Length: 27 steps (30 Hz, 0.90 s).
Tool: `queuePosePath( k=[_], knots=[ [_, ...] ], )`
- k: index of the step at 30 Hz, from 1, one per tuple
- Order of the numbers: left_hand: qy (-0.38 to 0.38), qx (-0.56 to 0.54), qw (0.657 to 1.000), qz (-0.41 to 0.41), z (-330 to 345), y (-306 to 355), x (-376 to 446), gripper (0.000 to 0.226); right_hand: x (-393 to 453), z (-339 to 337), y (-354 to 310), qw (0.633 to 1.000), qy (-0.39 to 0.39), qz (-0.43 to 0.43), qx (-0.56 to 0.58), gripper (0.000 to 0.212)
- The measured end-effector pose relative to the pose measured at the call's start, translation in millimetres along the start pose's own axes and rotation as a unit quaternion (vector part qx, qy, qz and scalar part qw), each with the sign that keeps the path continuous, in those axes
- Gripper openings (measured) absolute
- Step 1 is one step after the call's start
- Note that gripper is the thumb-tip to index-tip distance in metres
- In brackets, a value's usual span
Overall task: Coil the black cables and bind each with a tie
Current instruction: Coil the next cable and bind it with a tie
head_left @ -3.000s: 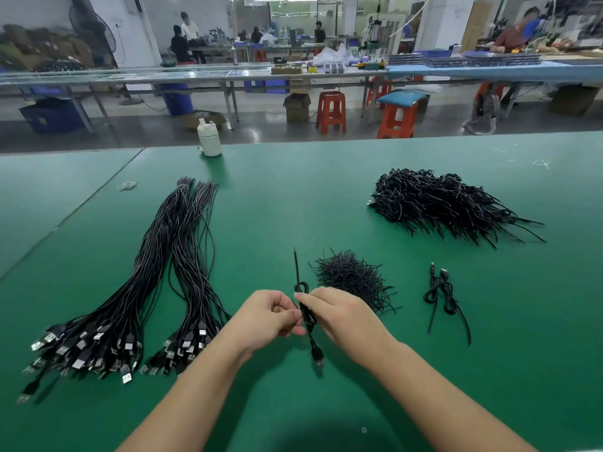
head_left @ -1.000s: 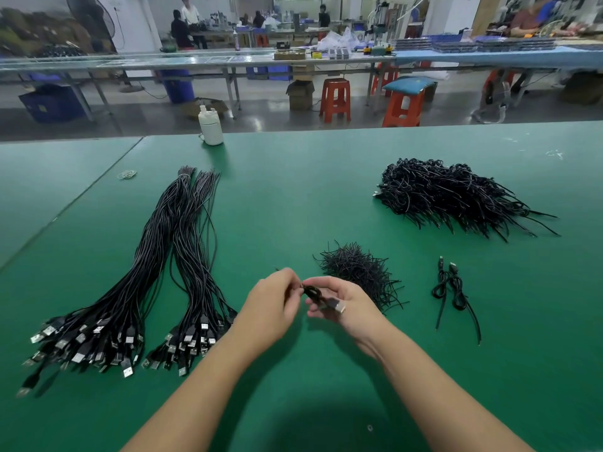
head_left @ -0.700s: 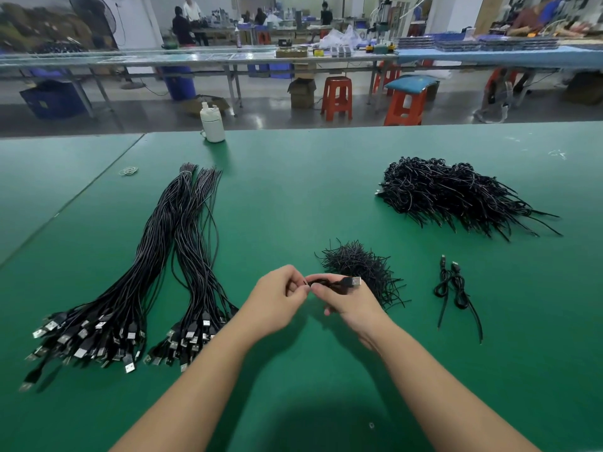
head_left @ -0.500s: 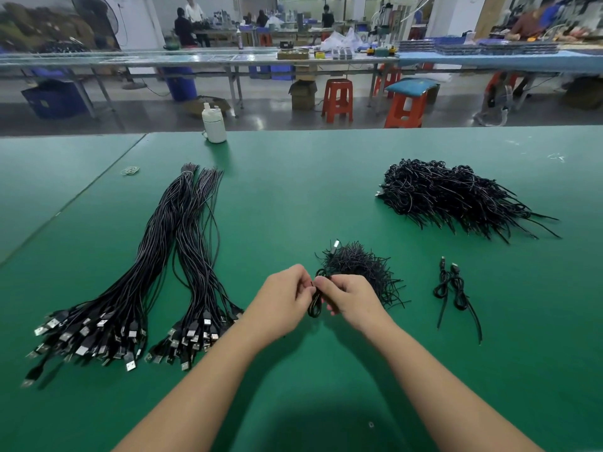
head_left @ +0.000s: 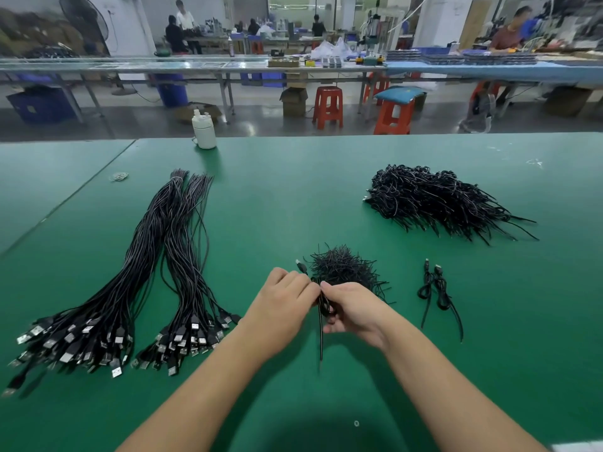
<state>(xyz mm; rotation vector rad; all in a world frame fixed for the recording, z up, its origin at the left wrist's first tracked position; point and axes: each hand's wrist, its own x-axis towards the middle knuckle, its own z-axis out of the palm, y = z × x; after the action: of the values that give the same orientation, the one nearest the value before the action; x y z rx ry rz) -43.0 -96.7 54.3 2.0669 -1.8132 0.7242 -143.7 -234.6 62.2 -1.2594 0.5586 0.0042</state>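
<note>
A coiled black cable (head_left: 321, 306) hangs between my two hands above the green table (head_left: 293, 197). My left hand (head_left: 283, 303) pinches its upper part, and my right hand (head_left: 350, 308) grips the coil. One loose end drops toward me, and a plug sticks up behind my left fingers. Just behind my hands lies a small heap of black ties (head_left: 342, 265). Two long bundles of straight black cables (head_left: 146, 272) lie on the left. Whether a tie is on the held coil is hidden.
A big pile of bound cables (head_left: 434, 199) lies at the back right. Two bound cables (head_left: 437, 291) lie right of the ties. A white bottle (head_left: 204, 128) stands at the far edge. Red stools and other workbenches with people stand beyond.
The cable has been turned over in my fingers several times. A loose end now hangs down toward me, where earlier the plug pointed right, then up. My hands stayed close together.
</note>
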Motion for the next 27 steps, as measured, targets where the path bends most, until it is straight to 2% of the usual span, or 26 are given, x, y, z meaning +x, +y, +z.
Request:
queuePosePath(
  k=[3,7,9,11,12,13,15,17,19,22,24,27],
  knots=[
    [0.006,0.006,0.999,0.032,1.8,1.2,3.7,0.019,-4.3,-9.6,-0.4,1.0,-0.003,0.02,-0.009,0.044],
    [0.001,-0.008,1.0,0.023,11.6,1.7,3.9,0.029,-9.0,-22.8,-3.7,1.0,-0.01,0.005,0.007,0.031],
    [-0.015,-0.015,1.0,-0.008,21.6,2.3,1.5,0.045,-9.9,-34.0,-8.5,1.0,0.02,-0.012,0.01,0.026],
    [-0.039,-0.031,0.996,-0.069,33.7,0.1,-5.4,0.051,-8.9,-51.9,-15.0,0.994,0.099,-0.026,-0.042,0.028],
    [-0.057,-0.038,0.992,-0.109,39.8,-2.3,-11.5,0.049,-7.7,-63.7,-18.6,0.98,0.155,-0.032,-0.119,0.032],
    [-0.081,-0.037,0.985,-0.15,45.8,-5.6,-19.4,0.046,-5.7,-77.3,-21.8,0.951,0.208,-0.035,-0.227,0.036],
    [-0.136,-0.015,0.968,-0.211,57.3,-12.6,-39.6,0.041,-1.5,-105.5,-25.9,0.856,0.271,-0.017,-0.44,0.042],
    [-0.161,0.0,0.958,-0.239,67.1,-16.9,-59.7,0.034,3.3,-130.9,-27.4,0.797,0.292,0.029,-0.527,0.043],
    [-0.145,0.001,0.956,-0.254,74.4,-19.5,-70.8,0.026,9.4,-151.5,-27.5,0.769,0.307,0.07,-0.557,0.044],
    [-0.123,-0.003,0.958,-0.26,78.9,-20.7,-72.0,0.033,18.9,-169.4,-26.3,0.758,0.306,0.117,-0.564,0.038],
    [-0.109,-0.01,0.96,-0.259,79.9,-20.2,-73.9,0.04,26.0,-172.2,-24.1,0.785,0.305,0.133,-0.523,0.028],
    [-0.097,-0.021,0.96,-0.263,80.0,-20.5,-77.4,0.041,34.0,-170.8,-19.2,0.816,0.336,0.141,-0.449,0.032]
  ],
)
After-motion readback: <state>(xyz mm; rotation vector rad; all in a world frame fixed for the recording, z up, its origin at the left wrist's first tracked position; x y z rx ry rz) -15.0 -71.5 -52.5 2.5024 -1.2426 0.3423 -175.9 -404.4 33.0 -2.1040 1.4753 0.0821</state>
